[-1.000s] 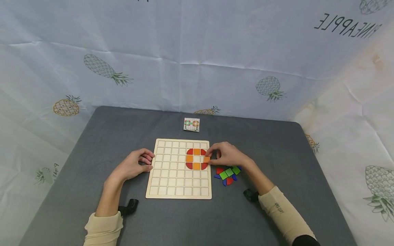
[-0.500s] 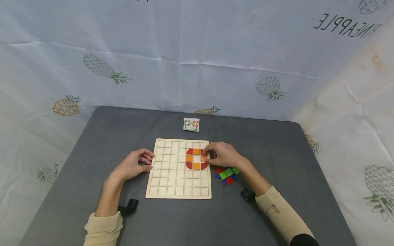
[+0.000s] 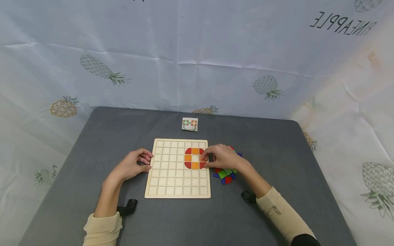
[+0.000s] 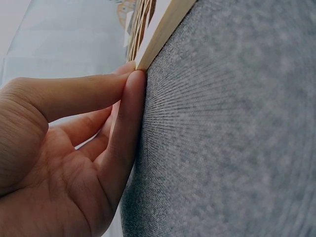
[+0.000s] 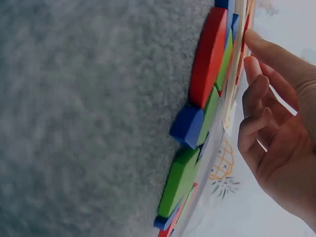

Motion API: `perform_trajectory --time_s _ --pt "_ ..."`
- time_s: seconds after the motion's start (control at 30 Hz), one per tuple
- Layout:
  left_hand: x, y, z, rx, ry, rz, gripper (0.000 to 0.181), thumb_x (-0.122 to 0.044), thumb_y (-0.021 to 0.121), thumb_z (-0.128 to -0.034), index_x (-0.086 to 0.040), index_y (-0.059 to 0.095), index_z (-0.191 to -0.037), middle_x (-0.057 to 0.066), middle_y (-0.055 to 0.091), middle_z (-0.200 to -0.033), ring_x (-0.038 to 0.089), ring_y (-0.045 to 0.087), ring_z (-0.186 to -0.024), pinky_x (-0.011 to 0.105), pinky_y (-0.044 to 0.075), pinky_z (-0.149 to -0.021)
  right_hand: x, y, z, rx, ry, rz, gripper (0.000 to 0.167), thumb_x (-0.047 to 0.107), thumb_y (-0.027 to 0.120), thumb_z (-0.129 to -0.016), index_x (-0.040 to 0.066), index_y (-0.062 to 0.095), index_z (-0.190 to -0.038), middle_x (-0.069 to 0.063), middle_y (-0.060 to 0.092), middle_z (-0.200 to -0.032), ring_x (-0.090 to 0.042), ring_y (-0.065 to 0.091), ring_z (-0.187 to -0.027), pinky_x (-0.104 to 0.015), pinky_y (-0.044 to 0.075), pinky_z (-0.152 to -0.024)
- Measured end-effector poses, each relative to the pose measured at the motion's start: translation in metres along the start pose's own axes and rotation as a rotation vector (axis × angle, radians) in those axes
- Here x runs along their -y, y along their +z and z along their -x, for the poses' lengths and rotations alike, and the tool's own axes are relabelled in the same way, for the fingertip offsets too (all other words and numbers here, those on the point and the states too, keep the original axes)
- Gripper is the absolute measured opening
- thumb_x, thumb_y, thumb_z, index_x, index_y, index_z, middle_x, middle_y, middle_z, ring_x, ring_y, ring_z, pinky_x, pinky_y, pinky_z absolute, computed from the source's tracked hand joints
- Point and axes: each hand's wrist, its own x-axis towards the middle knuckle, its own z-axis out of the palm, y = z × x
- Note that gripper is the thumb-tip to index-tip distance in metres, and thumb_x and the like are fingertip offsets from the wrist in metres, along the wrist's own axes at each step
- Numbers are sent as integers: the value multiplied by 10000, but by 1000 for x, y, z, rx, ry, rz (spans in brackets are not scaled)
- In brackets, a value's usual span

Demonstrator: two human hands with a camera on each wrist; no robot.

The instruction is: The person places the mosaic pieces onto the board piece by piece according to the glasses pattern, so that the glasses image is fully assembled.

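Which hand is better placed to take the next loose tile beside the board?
Probably the right hand: it is over the right side of the board, close to the loose tiles. The left hand touches the board's left edge and would have to reach across.

one grid board (image 3: 173,174): square, pale wood, rounded corners, ruled into small cells; lies flat on the grey table (image 3: 172,222), left hand (image 3: 132,164) touching its left edge. set in its upper right cells: red corner pieces (image 3: 188,151), outer corners rounded, and orange squares (image 3: 195,165), arranged about one bare cell, right side partly hidden under the right hand (image 3: 223,155). just right of the board, loose and close together: green squares (image 3: 222,174), red pieces (image 3: 228,179), blue pieces (image 5: 187,126), some partly hidden by the same hand.
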Motion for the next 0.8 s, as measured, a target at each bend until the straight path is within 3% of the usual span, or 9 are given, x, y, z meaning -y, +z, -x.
perform_trajectory --time_s 0.13,0.33,0.57,0.8 --pt "0 0 0 2 -6 2 382 -1 788 -953 51 635 -1300 188 651 -1163 212 632 -988 240 567 -766 -3 -8 9 -36 48 -25 209 274 876 -935 173 802 -1103 59 762 -972 -24 537 -616 -222 442 -553" --pt "1 0 0 6 -4 8 390 -6 790 -955 48 632 -1307 188 647 -1170 217 624 -994 239 562 -768 -10 -16 28 -44 78 -88 202 233 872 -939 150 804 -1110 50 760 -979 -20 553 -645 -219 480 -606" --pt "3 0 0 5 7 15 393 -4 792 -950 51 631 -1305 188 647 -1171 218 623 -996 236 555 -770 -12 -9 46 21 58 -117 167 244 870 -943 178 805 -1082 73 761 -965 -8 581 -686 -221 506 -632" --pt "3 0 -1 2 4 6 390 2 791 -948 53 633 -1301 186 651 -1163 211 627 -987 234 550 -776 -7 0 49 112 45 -137 178 167 869 -929 156 808 -1096 41 769 -987 0 582 -681 -211 524 -653"
